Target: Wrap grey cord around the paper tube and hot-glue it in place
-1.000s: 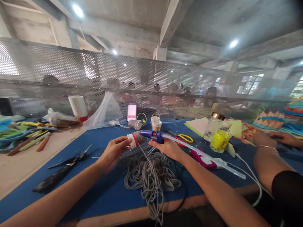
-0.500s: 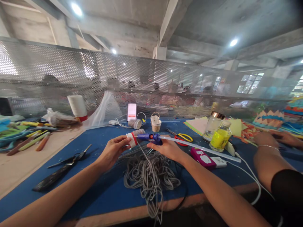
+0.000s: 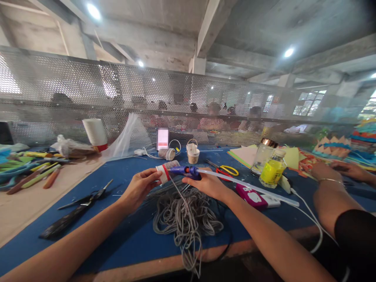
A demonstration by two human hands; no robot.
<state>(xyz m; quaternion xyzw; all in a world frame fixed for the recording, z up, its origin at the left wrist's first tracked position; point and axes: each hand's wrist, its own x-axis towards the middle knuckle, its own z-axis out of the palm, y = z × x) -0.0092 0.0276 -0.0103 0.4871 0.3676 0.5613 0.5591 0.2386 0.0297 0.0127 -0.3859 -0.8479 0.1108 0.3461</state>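
Observation:
My left hand [image 3: 143,184] pinches a paper cup [image 3: 161,169] by its white end, tilted on its side. The cup has a red band, and grey cord is wound around its far part. In my right hand [image 3: 210,183] is a blue glue gun [image 3: 183,170], its nozzle at the cord-wrapped side of the cup. A long clear glue stick [image 3: 246,183] sticks out of the gun's back end towards the right. From the cup a strand of cord runs down to a loose heap of grey cord [image 3: 188,223] on the blue table mat under my hands.
Black-handled scissors [image 3: 79,209] lie to the left, near several tools [image 3: 38,174] and stacked paper cups [image 3: 95,133]. Behind are a small basket-like cup [image 3: 193,153] and a phone [image 3: 163,139]. Yellow-red scissors [image 3: 227,170], a purple power bank [image 3: 251,196], a glass jar [image 3: 263,156] and a co-worker's arm [image 3: 331,192] are right.
The whole view shifts very slightly. My hands, the cup and the glue gun keep practically the same pose. The co-worker's far hand at the right moves a little.

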